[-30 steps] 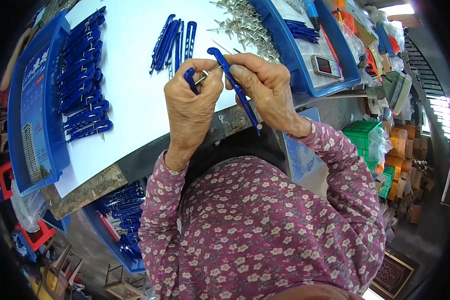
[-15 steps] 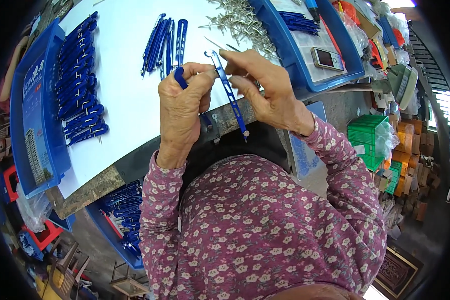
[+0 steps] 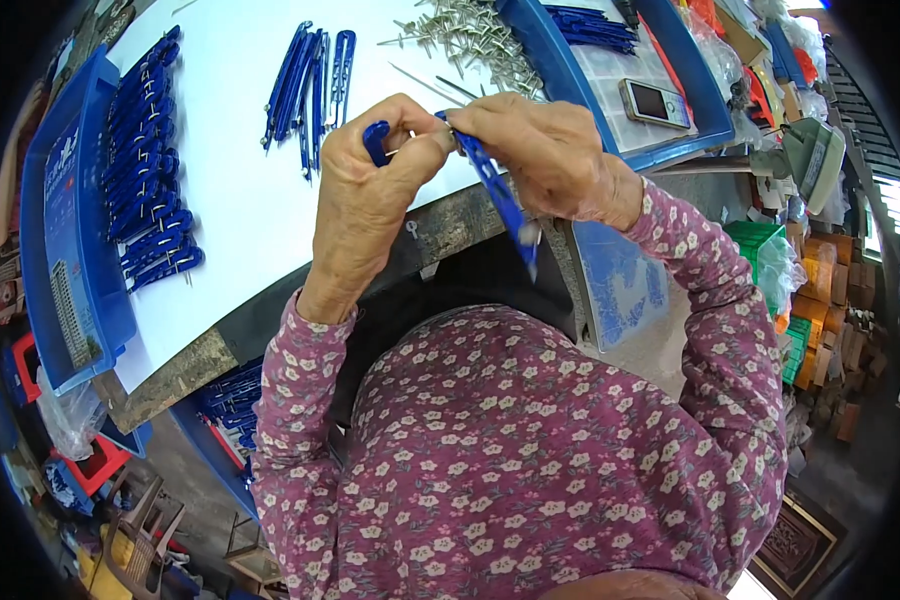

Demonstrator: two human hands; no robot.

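My left hand [image 3: 365,195] is closed around a blue piece with a rounded end [image 3: 375,143], which sticks out between thumb and forefinger. Its fingertips meet those of my right hand [image 3: 550,150] above the table edge. Between them the upper end of a blue slotted strip [image 3: 498,192] is pinched by my right thumb and fingers. The strip hangs slanting down to the right, its lower end smeared by motion. My fingers cover the spot where strip and blue piece come together, so I cannot tell whether they are joined.
Loose blue slotted strips [image 3: 292,85] lie on the white tabletop [image 3: 240,200], left of a heap of silver pins [image 3: 475,45]. Blue pieces with metal pins [image 3: 150,150] form a row farther left. A blue tray [image 3: 670,150] at right holds a phone [image 3: 656,103] and more blue strips.
My right hand has closed on the strip's upper end, where its fingers were apart before. The strip has swung to the right, and my left hand has shifted slightly up.
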